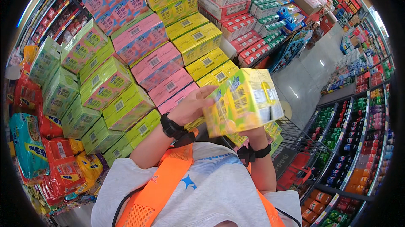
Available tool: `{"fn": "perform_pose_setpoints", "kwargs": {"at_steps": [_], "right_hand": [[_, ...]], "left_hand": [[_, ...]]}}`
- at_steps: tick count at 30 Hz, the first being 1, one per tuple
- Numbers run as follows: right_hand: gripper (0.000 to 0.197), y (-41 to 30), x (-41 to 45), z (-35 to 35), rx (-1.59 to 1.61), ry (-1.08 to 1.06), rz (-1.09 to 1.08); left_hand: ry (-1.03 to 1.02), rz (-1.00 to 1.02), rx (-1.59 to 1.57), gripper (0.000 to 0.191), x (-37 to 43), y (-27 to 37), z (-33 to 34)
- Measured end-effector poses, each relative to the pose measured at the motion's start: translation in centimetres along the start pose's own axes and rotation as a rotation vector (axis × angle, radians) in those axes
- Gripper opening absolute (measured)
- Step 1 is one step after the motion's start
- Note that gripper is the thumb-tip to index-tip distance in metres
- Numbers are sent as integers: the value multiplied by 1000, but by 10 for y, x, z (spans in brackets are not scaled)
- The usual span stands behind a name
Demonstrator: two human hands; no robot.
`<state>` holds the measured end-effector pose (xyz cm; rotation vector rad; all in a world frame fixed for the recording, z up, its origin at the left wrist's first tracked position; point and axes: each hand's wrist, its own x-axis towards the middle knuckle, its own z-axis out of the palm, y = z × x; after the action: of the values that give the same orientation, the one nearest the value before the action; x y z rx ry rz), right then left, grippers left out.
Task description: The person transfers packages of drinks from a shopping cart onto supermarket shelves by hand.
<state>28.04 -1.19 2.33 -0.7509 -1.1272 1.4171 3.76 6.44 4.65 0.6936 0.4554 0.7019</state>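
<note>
Between my two hands, in front of my chest, is a yellow and green multipack of Nestea drink cartons [232,103], tilted, with a handle on its end panel. My left hand [199,102] grips its left edge with the fingers around the upper corner. Under the right part of the pack is my right hand [254,132], mostly hidden by it. Just beyond my left hand rise stepped stacks of the same kind of multipack: yellow ones [198,42], pink ones [156,61] and green ones [118,105].
A wire shopping cart [294,138] stands close on my right, with more packs near it. Shelves of soft drink bottles [345,138] line the right side. Bagged instant noodles [63,167] are piled at the left. Red and green carton packs [240,26] stack up beyond, beside a tiled aisle [303,78].
</note>
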Motion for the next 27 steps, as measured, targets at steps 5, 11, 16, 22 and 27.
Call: {"fn": "perform_pose_setpoints", "kwargs": {"at_steps": [5, 11, 16, 22, 27], "right_hand": [[111, -47, 27, 40, -1042, 116, -502], [110, -36, 25, 49, -952, 86, -505], [113, -40, 25, 54, -918, 15, -553], [108, -43, 20, 59, -964, -33, -562], [106, -44, 20, 61, -983, -58, -565]], "left_hand": [[-29, -70, -404, 75, -28, 13, 36], [67, 157, 267, 84, -40, 17, 56], [157, 97, 163, 82, -44, 25, 53], [194, 140, 374, 78, -51, 27, 45], [78, 134, 460, 80, -59, 47, 55]]}}
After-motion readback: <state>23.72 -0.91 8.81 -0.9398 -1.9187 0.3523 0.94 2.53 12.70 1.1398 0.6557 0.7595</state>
